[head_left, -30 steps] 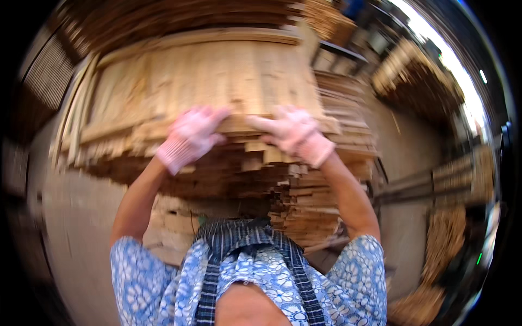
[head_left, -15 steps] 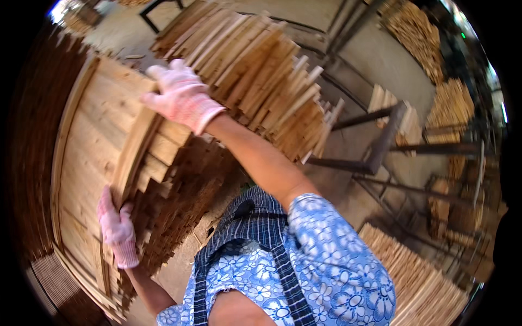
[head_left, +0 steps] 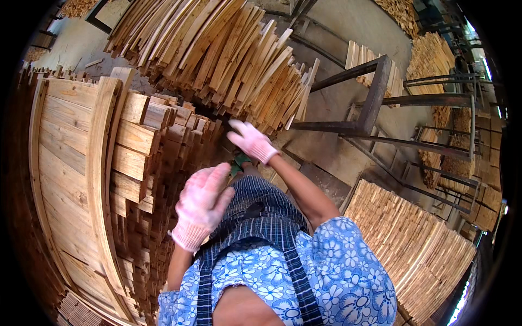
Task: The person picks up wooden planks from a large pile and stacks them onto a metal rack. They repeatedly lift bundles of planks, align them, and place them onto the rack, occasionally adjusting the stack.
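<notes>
Both hands wear pale pink knit gloves and hold nothing. My left hand (head_left: 201, 204) is in the air in front of my apron, fingers stretched out, right of the tall stack of wooden boards (head_left: 64, 138). My right hand (head_left: 253, 142) is farther forward, fingers extended and slightly blurred, near the close end of a pile of wooden slats (head_left: 217, 57). Along the top of the board stack lies a long wooden strip (head_left: 99, 157), with a second strip (head_left: 120, 103) against its right side. Uneven board ends (head_left: 130, 157) stick out toward me.
A dark metal frame (head_left: 375, 98) stands to the right of the slat pile. A broad stack of thin wooden strips (head_left: 408, 244) is at the lower right. More wood piles (head_left: 432, 60) lie at the far right. My green footwear (head_left: 239, 161) shows below my right hand.
Both hands have come off the strip on the board stack and moved right, toward my body. The view has shifted, showing more of the lower-right stack.
</notes>
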Tool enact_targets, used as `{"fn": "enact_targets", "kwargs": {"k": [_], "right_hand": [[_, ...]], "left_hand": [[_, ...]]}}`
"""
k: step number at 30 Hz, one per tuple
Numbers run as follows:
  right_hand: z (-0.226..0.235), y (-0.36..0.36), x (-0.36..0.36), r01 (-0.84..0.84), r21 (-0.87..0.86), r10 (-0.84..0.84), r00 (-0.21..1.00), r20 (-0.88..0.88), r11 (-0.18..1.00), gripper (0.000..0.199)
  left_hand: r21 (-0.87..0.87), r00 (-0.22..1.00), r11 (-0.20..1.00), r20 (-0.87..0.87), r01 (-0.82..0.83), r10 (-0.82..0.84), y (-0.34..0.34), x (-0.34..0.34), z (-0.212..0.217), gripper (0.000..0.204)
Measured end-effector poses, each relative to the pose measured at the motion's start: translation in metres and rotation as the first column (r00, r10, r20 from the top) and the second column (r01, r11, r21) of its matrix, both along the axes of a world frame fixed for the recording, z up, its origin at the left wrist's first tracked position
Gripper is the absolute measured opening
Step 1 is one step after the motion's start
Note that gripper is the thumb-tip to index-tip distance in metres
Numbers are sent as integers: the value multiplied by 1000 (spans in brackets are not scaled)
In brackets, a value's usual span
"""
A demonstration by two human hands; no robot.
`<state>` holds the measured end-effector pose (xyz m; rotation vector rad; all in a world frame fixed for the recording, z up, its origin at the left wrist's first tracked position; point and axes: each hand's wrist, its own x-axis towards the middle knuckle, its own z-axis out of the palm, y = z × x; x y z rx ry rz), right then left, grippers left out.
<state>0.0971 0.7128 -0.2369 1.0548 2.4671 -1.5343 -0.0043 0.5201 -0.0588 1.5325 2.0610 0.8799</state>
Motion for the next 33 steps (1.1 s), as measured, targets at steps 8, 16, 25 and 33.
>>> {"fn": "enact_targets", "kwargs": {"k": [8, 16, 25, 33], "right_hand": [[-83, -66, 231, 618, -297, -272, 658, 702, 728, 54], [-120, -54, 229, 387, -222, -233, 829, 509, 895, 55], [-78, -3, 162, 76, -73, -47, 939, 340, 994, 64], [13, 141, 158, -477, 412, -59, 596, 801, 776, 54]], "left_hand": [[-491, 984, 853, 110, 177, -140, -10, 7, -78, 49], [-680, 980, 707, 127, 197, -151, -16, 16, -130, 56], [-663, 981, 723, 143, 195, -133, -23, 24, -164, 58], [-685, 983, 722, 178, 102, 31, -16, 22, -173, 57]]}}
